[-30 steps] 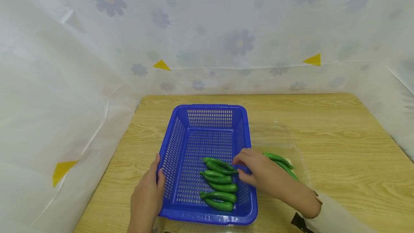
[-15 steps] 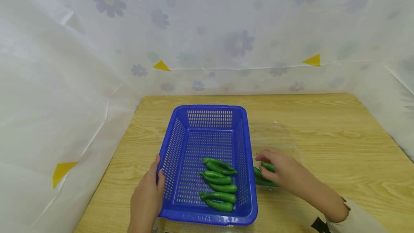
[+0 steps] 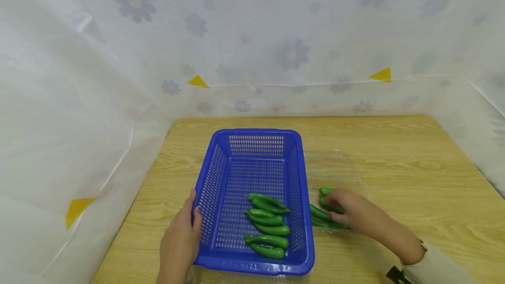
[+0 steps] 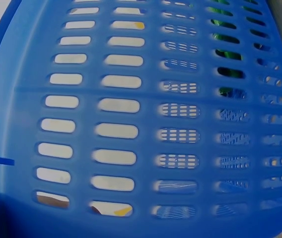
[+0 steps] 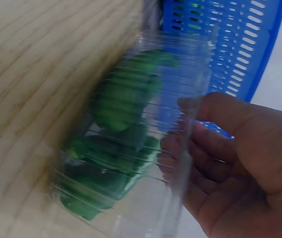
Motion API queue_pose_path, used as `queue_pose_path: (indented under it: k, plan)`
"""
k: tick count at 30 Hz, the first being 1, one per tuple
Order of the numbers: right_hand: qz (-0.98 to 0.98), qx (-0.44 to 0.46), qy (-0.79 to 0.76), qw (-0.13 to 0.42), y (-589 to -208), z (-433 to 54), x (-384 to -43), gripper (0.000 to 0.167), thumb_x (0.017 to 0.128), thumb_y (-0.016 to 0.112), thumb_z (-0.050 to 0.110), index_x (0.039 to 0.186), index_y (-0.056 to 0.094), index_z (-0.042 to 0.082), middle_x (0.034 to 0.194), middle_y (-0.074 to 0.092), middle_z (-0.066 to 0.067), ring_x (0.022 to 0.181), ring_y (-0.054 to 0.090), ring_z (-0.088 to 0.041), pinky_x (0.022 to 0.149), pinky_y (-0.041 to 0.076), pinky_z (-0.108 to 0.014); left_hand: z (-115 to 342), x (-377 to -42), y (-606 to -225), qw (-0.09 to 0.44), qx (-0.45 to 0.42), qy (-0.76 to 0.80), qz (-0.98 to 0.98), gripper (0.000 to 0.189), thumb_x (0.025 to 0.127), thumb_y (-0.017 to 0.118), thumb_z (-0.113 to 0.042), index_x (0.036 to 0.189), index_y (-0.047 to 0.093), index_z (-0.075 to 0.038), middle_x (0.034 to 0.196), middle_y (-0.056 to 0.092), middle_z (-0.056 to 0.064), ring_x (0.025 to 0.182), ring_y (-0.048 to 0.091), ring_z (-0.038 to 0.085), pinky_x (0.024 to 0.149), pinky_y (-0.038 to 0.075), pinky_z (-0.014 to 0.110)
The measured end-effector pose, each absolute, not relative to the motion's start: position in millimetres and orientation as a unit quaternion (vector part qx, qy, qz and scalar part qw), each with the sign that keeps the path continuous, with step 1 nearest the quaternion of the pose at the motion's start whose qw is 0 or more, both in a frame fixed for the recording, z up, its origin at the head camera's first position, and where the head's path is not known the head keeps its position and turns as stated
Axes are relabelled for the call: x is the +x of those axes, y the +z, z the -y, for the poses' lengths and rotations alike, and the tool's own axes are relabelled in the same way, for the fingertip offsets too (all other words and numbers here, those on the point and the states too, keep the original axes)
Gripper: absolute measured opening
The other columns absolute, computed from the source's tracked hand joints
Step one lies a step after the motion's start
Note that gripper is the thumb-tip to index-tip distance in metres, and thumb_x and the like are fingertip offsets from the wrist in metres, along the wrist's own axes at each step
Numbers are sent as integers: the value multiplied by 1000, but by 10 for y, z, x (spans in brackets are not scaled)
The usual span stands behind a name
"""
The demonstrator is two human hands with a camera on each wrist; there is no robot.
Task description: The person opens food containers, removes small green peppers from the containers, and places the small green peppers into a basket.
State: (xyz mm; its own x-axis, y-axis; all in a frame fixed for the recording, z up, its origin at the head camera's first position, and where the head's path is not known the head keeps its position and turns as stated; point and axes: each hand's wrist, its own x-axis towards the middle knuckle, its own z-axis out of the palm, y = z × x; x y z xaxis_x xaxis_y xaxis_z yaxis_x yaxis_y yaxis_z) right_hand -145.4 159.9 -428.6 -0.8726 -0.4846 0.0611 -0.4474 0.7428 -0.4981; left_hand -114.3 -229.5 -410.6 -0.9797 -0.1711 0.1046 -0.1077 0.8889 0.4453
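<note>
A blue plastic basket (image 3: 254, 146) with slotted walls stands on the table, and several green chili peppers (image 3: 270, 241) lie across its near right part. My left hand (image 3: 179, 236) holds the basket's left side, thumb at the rim, fingers along the outer wall. The left wrist view is filled by that slotted wall (image 4: 146, 94). My right hand (image 3: 355, 211) reaches into a clear plastic container (image 5: 185, 168) right of the basket. Its fingertips are right at the loose peppers (image 5: 118, 106) inside, and no pepper shows between thumb and fingers in the right wrist view.
The clear container's lid part (image 3: 329, 161) extends behind it on the wood-grain table (image 3: 414, 170). White flowered sheeting (image 3: 252, 47) encloses the back and sides, with yellow triangles (image 3: 380, 75) stuck on it. The basket's right wall stands close beside the container.
My right hand has moved right from inside the basket to the container and lowered its fingers to the peppers there. My left hand and the basket stay put.
</note>
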Motion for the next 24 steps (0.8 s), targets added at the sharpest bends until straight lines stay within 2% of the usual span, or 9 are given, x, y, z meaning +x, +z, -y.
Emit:
queue_pose_path:
  k: [10, 18, 24]
  plan:
    - [-928, -231, -273, 109, -4453, -1585, -1505, 9, 80, 70, 5, 87, 66, 6, 76, 58, 9, 67, 51, -2, 57, 46, -24, 2293, -1157, -4122, 68, 78, -222, 970, 49, 98, 40, -25, 146, 33, -17, 127, 55, 18, 101, 59, 40, 73, 48, 54]
    - [-937, -240, -241, 84, -4491, -1559, -1514, 9, 78, 72, 6, 86, 67, 6, 74, 59, 10, 65, 52, 0, 56, 46, -23, 2293, -1155, -4132, 76, 77, -224, 969, 48, 98, 40, -25, 145, 33, -17, 127, 55, 18, 101, 59, 41, 72, 48, 54]
    - [-934, -248, -244, 84, -4509, -1576, -1518, 10, 78, 71, 7, 87, 67, 5, 73, 59, 11, 64, 51, 0, 56, 46, -24, 2293, -1156, -4134, 74, 77, -223, 969, 48, 98, 40, -25, 145, 33, -16, 127, 54, 18, 101, 59, 40, 72, 48, 54]
